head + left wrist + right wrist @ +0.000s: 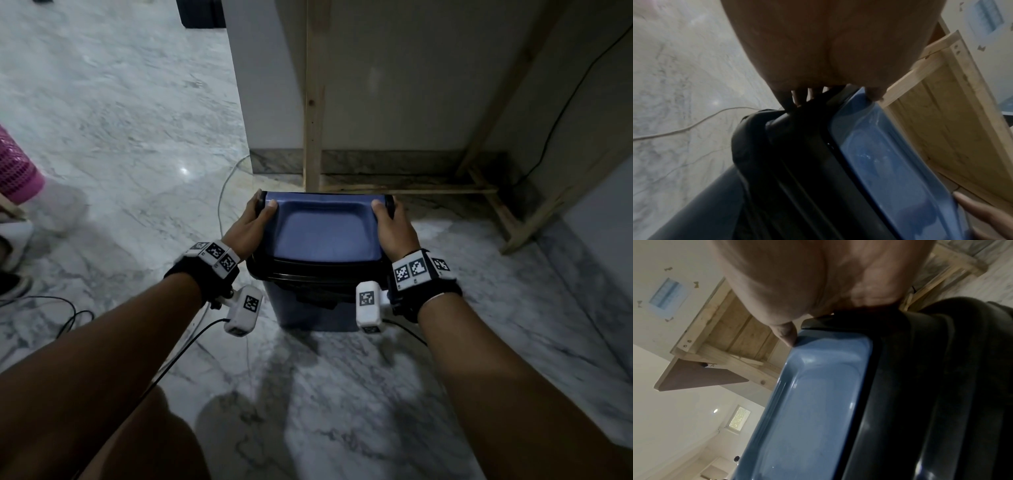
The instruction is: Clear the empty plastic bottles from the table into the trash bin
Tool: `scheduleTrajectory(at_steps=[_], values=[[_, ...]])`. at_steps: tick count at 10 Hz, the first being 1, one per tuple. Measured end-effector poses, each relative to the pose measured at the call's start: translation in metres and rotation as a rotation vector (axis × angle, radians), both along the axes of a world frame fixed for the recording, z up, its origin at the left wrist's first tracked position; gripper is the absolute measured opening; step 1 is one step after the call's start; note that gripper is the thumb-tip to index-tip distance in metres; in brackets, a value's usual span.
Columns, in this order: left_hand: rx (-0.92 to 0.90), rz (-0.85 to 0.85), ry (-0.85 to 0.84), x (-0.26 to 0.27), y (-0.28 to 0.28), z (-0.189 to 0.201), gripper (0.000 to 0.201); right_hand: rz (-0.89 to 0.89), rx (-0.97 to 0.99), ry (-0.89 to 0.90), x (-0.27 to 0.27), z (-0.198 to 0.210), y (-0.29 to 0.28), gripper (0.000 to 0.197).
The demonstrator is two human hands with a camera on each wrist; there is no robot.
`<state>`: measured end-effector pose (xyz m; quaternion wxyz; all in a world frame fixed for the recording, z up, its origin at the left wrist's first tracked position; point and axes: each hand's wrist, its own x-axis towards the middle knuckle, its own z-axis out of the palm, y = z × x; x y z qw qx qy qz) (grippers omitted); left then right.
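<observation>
Marble floor, wooden frame and stray cables

A grey-veined marble floor point(120, 113) runs under a bare wooden frame point(313, 102) that stands against a pale wall point(411, 68), its low rails resting on the floor. A white cable point(224, 192) curves across the marble near the wall's corner, and a black cable point(565, 113) hangs down the wall to the right. At the left edge sits a pink mesh basket point(17, 168). From the wrist views, the underside of the wooden counter point(740, 331) shows, with a taped paper point(668, 296) on the wall beside it.
</observation>
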<state>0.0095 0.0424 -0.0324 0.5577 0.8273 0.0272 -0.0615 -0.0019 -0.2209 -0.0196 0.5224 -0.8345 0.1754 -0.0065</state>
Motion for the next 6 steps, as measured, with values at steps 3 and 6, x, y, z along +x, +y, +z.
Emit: scheduleTrajectory(at_steps=[3,6], values=[[-0.037,0.005,0.065,0.006,0.006,-0.001,0.096,0.006,0.002,0.005,0.002,-0.001,-0.004,0.065],[-0.061,0.265,0.136,-0.014,0.050,0.084,0.050,0.026,-0.138,0.131,0.006,0.067,-0.066,0.052]])
